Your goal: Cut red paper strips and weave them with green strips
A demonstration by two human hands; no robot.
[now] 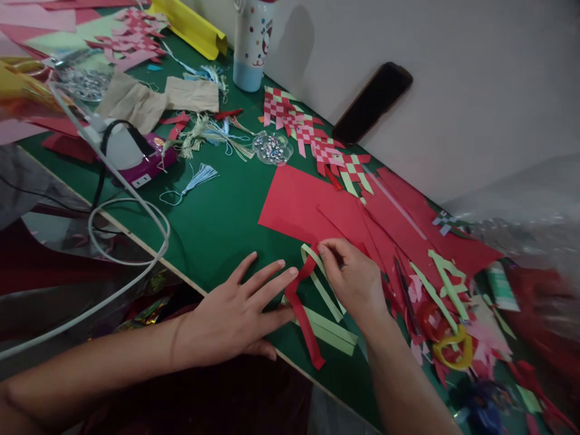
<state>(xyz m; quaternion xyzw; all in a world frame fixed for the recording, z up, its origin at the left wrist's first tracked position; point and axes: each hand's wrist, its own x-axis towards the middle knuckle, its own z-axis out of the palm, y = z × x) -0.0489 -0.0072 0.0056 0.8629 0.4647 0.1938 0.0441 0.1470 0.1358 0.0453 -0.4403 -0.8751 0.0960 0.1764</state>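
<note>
My left hand [244, 308] is spread flat at the table's front edge, its fingertips touching a red paper strip [306, 320] and the end of a pale green strip beneath. My right hand [351, 275] is closed in a pinch on the upper end of the red strip, beside a folded light green paper strip [328, 296]. The red strip bends between the two hands. Wider pale green paper strips [330, 329] lie under it on the table. Behind my right hand, red paper sheets [299, 196] spread out.
Woven red-and-green paper pieces [312, 136], a dish of beads [272, 148] and tassels [199, 178] lie farther back. A phone [374, 103] and a tumbler [251, 48] are near the wall. Scissors [454, 348] lie among scraps at right; a white cable [136, 199] loops at left.
</note>
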